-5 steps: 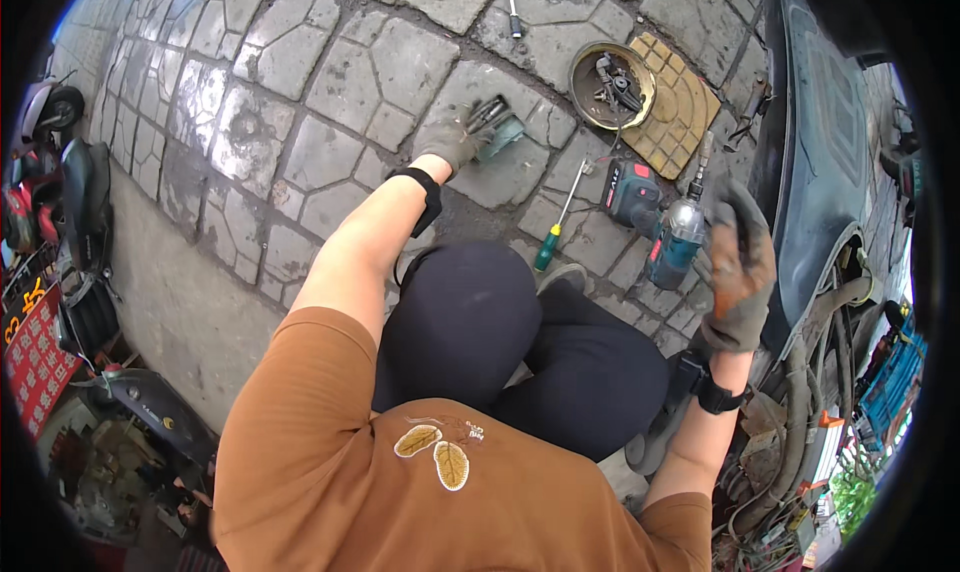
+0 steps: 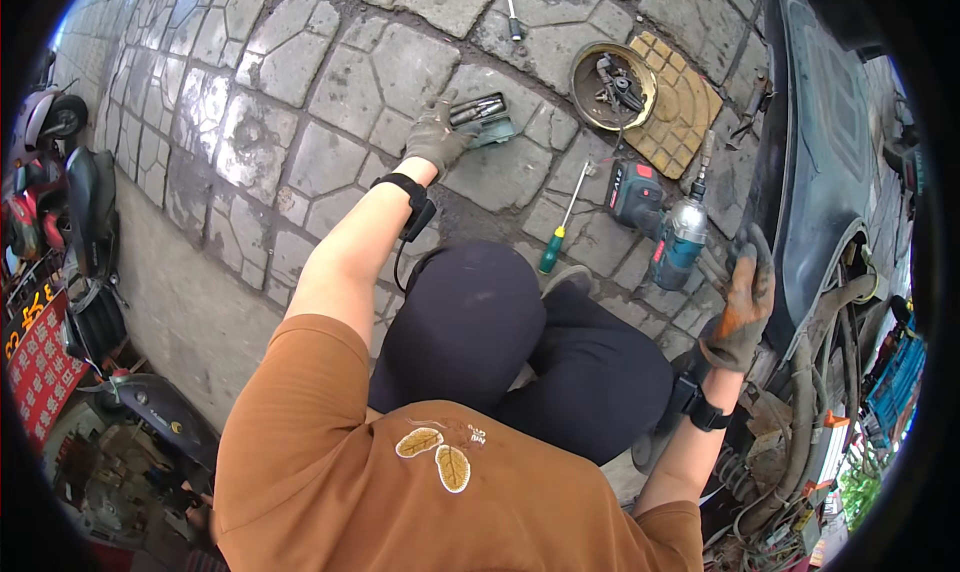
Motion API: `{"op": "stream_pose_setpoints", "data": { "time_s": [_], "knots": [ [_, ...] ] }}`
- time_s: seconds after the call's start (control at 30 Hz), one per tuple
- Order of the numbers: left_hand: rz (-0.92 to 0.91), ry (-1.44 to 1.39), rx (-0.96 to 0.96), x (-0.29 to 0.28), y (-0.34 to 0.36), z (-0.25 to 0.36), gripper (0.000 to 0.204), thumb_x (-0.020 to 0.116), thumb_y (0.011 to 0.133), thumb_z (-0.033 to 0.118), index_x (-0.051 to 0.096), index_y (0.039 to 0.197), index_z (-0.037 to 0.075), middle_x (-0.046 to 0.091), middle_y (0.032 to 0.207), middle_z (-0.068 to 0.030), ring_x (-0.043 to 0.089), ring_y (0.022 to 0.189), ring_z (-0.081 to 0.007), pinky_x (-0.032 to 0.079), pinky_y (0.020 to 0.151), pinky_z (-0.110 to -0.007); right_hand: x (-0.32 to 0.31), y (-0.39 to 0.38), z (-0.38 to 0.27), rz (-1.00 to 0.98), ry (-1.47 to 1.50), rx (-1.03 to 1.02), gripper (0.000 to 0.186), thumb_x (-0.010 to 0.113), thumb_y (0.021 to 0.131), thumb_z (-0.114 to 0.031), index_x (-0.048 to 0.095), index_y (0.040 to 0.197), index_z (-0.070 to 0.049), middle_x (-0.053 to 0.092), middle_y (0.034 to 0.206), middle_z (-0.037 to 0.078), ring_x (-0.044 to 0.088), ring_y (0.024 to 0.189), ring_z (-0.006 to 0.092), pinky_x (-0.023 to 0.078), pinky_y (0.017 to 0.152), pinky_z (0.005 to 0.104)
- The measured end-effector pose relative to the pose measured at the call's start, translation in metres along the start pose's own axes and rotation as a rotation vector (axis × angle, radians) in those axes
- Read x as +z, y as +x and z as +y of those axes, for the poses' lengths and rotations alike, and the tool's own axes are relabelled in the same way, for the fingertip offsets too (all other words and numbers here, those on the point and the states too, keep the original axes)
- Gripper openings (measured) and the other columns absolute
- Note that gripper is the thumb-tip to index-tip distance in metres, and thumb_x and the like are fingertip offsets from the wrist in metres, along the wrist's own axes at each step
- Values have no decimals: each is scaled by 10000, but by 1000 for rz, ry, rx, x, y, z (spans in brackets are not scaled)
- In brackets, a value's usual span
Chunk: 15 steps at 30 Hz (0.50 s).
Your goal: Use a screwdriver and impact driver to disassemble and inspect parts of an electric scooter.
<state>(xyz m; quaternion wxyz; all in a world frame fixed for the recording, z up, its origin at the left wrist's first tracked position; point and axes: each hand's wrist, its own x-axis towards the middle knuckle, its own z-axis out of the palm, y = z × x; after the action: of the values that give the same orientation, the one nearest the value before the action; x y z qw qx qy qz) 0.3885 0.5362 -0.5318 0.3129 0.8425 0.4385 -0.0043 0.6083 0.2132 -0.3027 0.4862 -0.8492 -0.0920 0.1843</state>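
My left hand (image 2: 437,142), in a dirty grey work glove, grips the left end of a small green case (image 2: 492,132) on the paving. The lid is open, and dark and silvery metal pieces (image 2: 480,109) lie inside. My right hand (image 2: 740,307), in a grey and orange glove, is open with its fingers stretched out, beside a dark vehicle panel (image 2: 815,182). I cannot tell whether it touches the panel. Nearest to it stands a teal cordless impact driver (image 2: 680,242) with a black and red battery (image 2: 635,190). A green-handled screwdriver (image 2: 563,222) lies between my hands.
A round pan (image 2: 612,60) with dark parts sits beside a yellowish grid tile (image 2: 675,102). A cross-shaped wrench (image 2: 513,12) lies at the far edge. Hoses and wiring (image 2: 800,402) show at the right. Scooters (image 2: 85,212) stand at the left.
The green case has gone from tilted to lying flatter, its contents now plainer to see, with my left hand at its left end. My right hand has moved down and slightly right.
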Motion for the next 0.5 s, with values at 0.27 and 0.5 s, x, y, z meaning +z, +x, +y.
{"op": "stream_pose_setpoints", "data": {
  "time_s": [0.27, 0.5],
  "knots": [
    [-163, 195, 237, -8, 31, 23, 276, 603, 775, 258, 625, 1033, 164, 615, 1012, -116, 570, 989, -284, 458, 842, -371, -23, -25, 127, -166, -261, 160, 339, 513, 882, -111, 494, 1198, 9, 581, 1090, 118, 550, 990, 162, 444, 838, 281],
    [-349, 531, 145, 18, 59, 47, 238, 474, 826, 193, 658, 964, 133, 630, 1006, -129, 614, 936, -276, 489, 783, -371, 17, -10, 130, -482, -546, -89, 330, 611, 784, -92, 501, 1088, -24, 600, 963, 101, 574, 883, 210, 458, 792, 304]
  ]
}}
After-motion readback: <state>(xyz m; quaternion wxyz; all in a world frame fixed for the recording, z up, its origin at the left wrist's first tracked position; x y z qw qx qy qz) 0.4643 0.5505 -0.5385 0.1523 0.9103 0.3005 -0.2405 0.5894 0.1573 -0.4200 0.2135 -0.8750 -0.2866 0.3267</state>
